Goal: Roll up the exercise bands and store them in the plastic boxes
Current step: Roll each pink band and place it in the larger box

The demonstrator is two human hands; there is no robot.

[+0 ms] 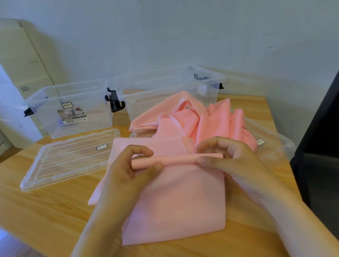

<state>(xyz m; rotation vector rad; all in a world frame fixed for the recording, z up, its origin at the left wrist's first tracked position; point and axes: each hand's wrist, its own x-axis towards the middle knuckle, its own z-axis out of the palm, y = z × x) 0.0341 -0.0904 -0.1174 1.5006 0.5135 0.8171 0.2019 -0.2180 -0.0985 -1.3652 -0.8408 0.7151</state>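
head view looks down on a wooden bench [49, 208] where a pink band [174, 201] lies flat at the centre, its near end toward 6 o'clock. a narrow roll [177, 159] of it lies crosswise at the far part. the left hand [133, 169] pinches the roll's left end, thumb on the near side and fingers curled over the top. the right hand [229, 158] pinches the right end the same way. more pink sheet shows flat just beyond the roll, and i cannot tell whether it is the same band. toward 1 o'clock a loose pile of bands [202, 121] is heaped, partly over a second lid [277, 146]. two clear boxes stand open at the far edge, the left box [50, 125] at 11 o'clock and the right box [140, 108] at 12. i see no bands in either. a lid [66, 163] lies flat at 9 o'clock. rolling looks barely begun, with nothing stored. if one hand turns faster than the other, the thin sheet would likely wind into a skewed cone that slides apart. a slackened pinch would let the roll spring open. the roll could also catch the sheet beyond it or drag on the pile.
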